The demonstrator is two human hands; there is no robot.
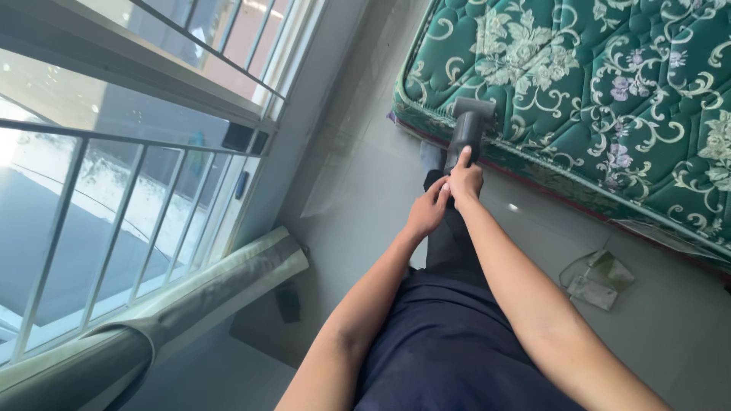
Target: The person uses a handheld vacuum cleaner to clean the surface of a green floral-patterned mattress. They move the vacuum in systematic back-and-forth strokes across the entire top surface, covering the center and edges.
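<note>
A dark grey handheld vacuum head (467,129) rests against the edge of a green mattress (609,99) with a pale floral pattern. My right hand (465,183) grips the lower end of the vacuum, index finger stretched along it. Just beside it, my left hand (428,209) touches the right hand and the vacuum's handle, fingers curled. Both forearms reach forward over my dark blue clothing. The handle itself is mostly hidden under the hands.
A barred window (114,198) fills the left side, with a rolled grey curtain or mat (205,293) below it. Some crumpled plastic packaging (598,278) lies on the grey tiled floor (358,175) near the mattress.
</note>
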